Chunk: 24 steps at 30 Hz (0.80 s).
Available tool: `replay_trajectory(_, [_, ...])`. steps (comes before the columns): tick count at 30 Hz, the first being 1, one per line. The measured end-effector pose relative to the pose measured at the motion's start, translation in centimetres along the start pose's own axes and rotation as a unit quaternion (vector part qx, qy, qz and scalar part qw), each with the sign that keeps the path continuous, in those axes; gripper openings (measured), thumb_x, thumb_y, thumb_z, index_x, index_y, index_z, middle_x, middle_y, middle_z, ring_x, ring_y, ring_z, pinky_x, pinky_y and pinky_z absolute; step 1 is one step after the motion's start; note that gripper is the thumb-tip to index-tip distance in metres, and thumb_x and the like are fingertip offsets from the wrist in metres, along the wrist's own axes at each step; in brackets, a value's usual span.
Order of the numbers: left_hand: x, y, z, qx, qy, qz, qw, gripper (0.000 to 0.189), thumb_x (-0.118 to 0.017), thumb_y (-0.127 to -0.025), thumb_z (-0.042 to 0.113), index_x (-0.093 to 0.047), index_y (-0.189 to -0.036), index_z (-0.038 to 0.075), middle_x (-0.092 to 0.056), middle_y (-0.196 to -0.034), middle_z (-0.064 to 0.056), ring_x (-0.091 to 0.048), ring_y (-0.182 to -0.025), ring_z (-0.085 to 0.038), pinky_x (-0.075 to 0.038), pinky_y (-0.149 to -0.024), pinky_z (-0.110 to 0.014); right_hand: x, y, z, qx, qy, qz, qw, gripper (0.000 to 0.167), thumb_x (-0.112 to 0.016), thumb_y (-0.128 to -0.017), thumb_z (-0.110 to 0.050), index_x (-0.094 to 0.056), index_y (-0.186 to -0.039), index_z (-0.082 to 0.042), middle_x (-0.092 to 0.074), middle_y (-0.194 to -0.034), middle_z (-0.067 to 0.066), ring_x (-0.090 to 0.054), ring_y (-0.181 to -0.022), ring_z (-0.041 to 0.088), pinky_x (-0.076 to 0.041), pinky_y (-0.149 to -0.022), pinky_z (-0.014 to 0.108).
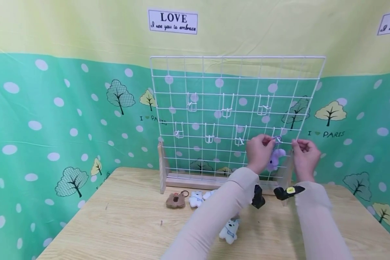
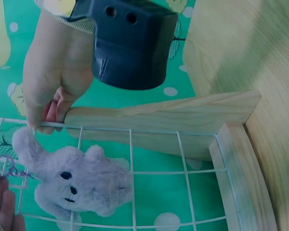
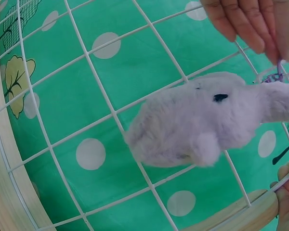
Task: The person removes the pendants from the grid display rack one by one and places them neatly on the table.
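Observation:
A lilac plush keychain [image 1: 274,160] with long floppy ears and black eyes hangs against the white wire grid [image 1: 221,77], near its right side. My left hand [image 1: 260,151] pinches the plush's purple key ring [image 1: 277,139] at a hook in the lower row. In the right wrist view, the fingertips of that left hand [image 3: 250,24] meet the ring above the plush [image 3: 197,120]. My right hand [image 1: 306,159] grips the grid's right edge wire with thumb and fingers, as the left wrist view shows of this hand [image 2: 62,72] too.
Several white hooks [image 1: 226,110] hang in two rows on the grid, which stands in a wooden base [image 1: 195,180]. On the table [image 1: 117,216] lie a brown bear keychain [image 1: 175,200] and white plush keychains [image 1: 229,231]; my left sleeve partly covers this group.

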<state>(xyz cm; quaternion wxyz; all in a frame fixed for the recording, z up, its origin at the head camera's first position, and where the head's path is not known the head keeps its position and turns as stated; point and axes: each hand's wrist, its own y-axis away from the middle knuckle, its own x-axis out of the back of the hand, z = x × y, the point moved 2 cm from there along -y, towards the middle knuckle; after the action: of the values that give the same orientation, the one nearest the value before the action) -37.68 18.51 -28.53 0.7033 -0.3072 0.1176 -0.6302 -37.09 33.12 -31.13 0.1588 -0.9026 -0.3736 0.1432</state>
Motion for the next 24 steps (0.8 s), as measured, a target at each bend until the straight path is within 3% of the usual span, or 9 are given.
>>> replay_trajectory(7, [0.6,0.3,0.1,-0.023,0.046,-0.009,0.9986,0.006,-0.068,-0.087,0.014,-0.07,-0.086,0.008,-0.068,-0.078,0.003,-0.054,-0.064,0.005,-0.046,-0.056,-0.008,0.0,0.1,0.0,-0.001,-0.008,0.0,1.0,0.008,-0.069,-0.085,-0.011,-0.063,-0.085,-0.016,-0.059,-0.077,-0.01,-0.052,-0.07,0.002,-0.044,-0.06,0.007])
replay_trajectory(15, [1.9,1.2,-0.3,0.001,0.111,-0.03,0.9934,0.006,-0.068,-0.087,0.016,-0.069,-0.087,0.01,-0.065,-0.076,0.007,-0.055,-0.066,0.003,-0.049,-0.058,-0.014,0.1,0.1,-0.2,-0.013,-0.009,-0.007,0.9999,0.007,-0.068,-0.086,-0.012,-0.064,-0.092,-0.013,-0.058,-0.08,-0.009,-0.052,-0.072,0.003,-0.044,-0.06,0.007])
replay_trajectory(24, [3.0,2.0,0.6,0.015,0.127,-0.037,0.9911,0.006,-0.069,-0.086,0.016,-0.069,-0.088,0.01,-0.065,-0.076,0.007,-0.056,-0.067,0.002,-0.05,-0.06,-0.014,0.2,0.6,-0.6,-0.023,-0.019,-0.01,0.9995,0.007,-0.067,-0.087,-0.009,-0.064,-0.092,-0.01,-0.058,-0.081,-0.006,-0.052,-0.072,0.004,-0.044,-0.06,0.007])
